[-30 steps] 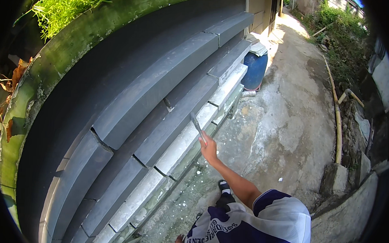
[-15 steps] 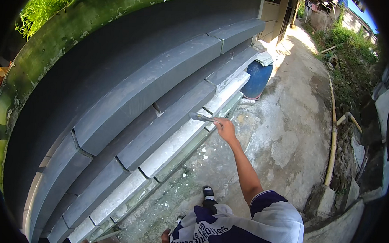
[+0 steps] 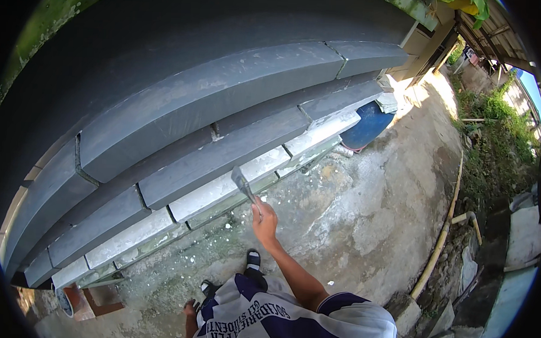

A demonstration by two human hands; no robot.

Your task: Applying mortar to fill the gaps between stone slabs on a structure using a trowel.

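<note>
My right hand point(image 3: 264, 222) is closed around the handle of a paintbrush point(image 3: 241, 181). The brush's grey-coated bristles point up and left, in front of the white course point(image 3: 212, 198) of a stepped block wall; whether they touch it I cannot tell. Above that course, the wall's protruding ledges point(image 3: 223, 144) are coated dark grey, with dark vertical gaps between blocks. A greenish, pale course point(image 3: 223, 208) runs along the bottom. Low beside my body hangs my left hand point(image 3: 190, 308), small and shadowed, its fingers not clear.
A blue barrel point(image 3: 369, 126) stands at the wall's far end with pale material point(image 3: 387, 102) on top. Paint-spotted concrete point(image 3: 335, 214) lies underfoot. A reddish-brown open box point(image 3: 92, 303) sits at lower left. Along the right, a pipe point(image 3: 439, 252) borders a weedy bank.
My right hand and the paintbrush have moved left and nearer to me, the bristles now tilting more upward. The view has shifted, bringing the reddish-brown box into sight.
</note>
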